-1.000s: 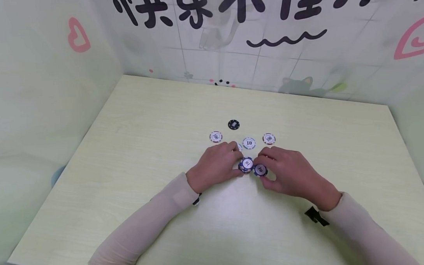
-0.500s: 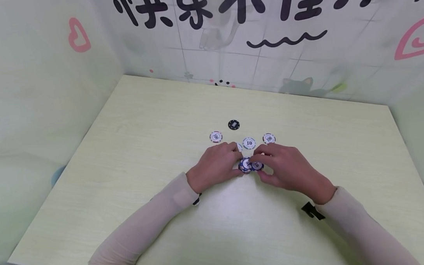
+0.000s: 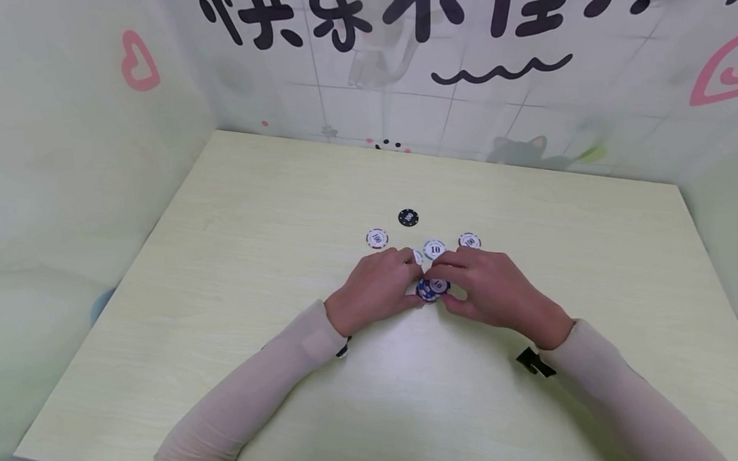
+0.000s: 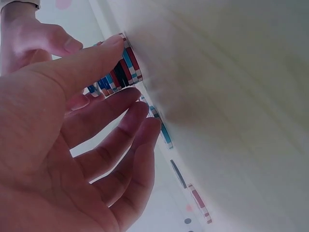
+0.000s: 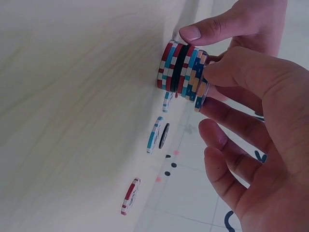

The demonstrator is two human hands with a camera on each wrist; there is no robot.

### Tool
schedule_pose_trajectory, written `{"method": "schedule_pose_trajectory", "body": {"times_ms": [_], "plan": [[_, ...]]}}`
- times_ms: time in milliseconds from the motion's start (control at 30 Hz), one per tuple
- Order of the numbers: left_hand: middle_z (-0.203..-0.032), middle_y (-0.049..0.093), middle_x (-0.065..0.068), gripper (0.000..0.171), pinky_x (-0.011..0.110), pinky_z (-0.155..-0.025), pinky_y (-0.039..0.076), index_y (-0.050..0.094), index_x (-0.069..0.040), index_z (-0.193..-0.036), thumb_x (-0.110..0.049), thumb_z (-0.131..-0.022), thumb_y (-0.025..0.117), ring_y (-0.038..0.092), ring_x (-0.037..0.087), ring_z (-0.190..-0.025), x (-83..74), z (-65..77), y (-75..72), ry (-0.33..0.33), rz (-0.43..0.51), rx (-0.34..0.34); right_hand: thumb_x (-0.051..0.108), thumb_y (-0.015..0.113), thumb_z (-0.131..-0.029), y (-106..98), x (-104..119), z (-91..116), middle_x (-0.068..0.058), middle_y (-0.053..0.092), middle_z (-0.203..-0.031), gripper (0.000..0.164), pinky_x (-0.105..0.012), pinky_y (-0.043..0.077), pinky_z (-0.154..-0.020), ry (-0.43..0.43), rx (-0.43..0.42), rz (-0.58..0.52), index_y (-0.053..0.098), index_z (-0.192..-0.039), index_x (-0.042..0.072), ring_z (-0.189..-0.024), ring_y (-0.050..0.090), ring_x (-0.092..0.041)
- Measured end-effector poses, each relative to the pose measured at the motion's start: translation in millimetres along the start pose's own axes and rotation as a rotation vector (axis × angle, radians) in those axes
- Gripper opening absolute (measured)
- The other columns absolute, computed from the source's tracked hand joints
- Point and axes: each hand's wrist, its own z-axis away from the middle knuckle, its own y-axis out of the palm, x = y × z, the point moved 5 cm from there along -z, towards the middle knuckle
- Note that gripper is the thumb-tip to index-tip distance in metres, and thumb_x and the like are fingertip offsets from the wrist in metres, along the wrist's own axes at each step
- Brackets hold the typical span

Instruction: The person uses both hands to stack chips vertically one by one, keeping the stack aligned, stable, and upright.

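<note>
A stack of poker chips [image 5: 177, 67] in red, teal, black and blue layers stands on the table. My left hand [image 3: 372, 286] steadies it, thumb on the near side and fingers on the far side. Between thumb and fingers, my right hand [image 3: 492, 287] pinches a blue poker chip [image 3: 439, 286] marked 10. That chip lies over the stack's top, offset to the right. In the right wrist view, its edge juts past the layers below. The left wrist view shows the stack [image 4: 124, 68] partly behind the left thumb.
Loose chips lie flat beyond the hands: a black 100 chip [image 3: 408, 217], a red-edged 100 chip [image 3: 377, 239], another red-edged chip [image 3: 470, 241] and a white 10 chip [image 3: 434, 249]. One more pale chip [image 3: 417, 256] is half hidden by the left hand. A printed wall borders the table's back.
The right hand has moved left with the blue poker chip, from beside the stack to over its top. The left hand has stayed at the stack.
</note>
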Motion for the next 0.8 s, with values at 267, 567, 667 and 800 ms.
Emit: {"method": "schedule_pose_trajectory", "body": {"times_ms": [267,567,667,800], "plan": [[-0.106,0.072,0.002,0.037,0.032,-0.072,0.055,0.084,-0.011,-0.116,-0.039,-0.093,0.092,0.064,0.018,-0.088,-0.1,-1.6,0.3,-0.012,-0.009,0.016,0.014,0.094,-0.082,3.1,0.0,-1.7,0.000,0.077,-0.114,0.035,-0.037,0.062,-0.067,0.005,-0.003,-0.014,0.081,-0.115,0.015,-0.098,0.072,-0.022],[-0.105,0.072,0.002,0.038,0.031,-0.071,0.055,0.084,-0.010,-0.115,-0.040,-0.093,0.092,0.063,0.018,-0.085,-0.4,-1.5,-1.5,-0.011,-0.013,0.009,0.013,0.094,-0.082,4.0,0.5,-2.9,0.001,0.077,-0.112,0.034,-0.037,0.062,-0.066,0.006,-0.003,-0.025,0.081,-0.114,0.015,-0.098,0.072,-0.022],[-0.103,0.071,0.002,0.037,0.031,-0.070,0.054,0.084,-0.010,-0.114,-0.039,-0.093,0.092,0.062,0.018,-0.085,-0.1,-1.6,-1.3,-0.015,-0.013,0.011,0.013,0.093,-0.082,3.6,1.0,-3.1,0.001,0.077,-0.113,0.034,-0.037,0.062,-0.066,0.010,0.001,-0.027,0.082,-0.114,0.015,-0.098,0.072,-0.022],[-0.102,0.070,0.002,0.035,0.032,-0.069,0.054,0.084,-0.011,-0.114,-0.037,-0.093,0.092,0.061,0.019,-0.083,1.0,-1.6,-1.8,-0.013,-0.015,0.016,0.015,0.092,-0.083,3.1,1.0,-3.2,0.001,0.077,-0.116,0.035,-0.038,0.062,-0.067,0.022,0.011,-0.031,0.081,-0.116,0.015,-0.100,0.072,-0.023]]}}
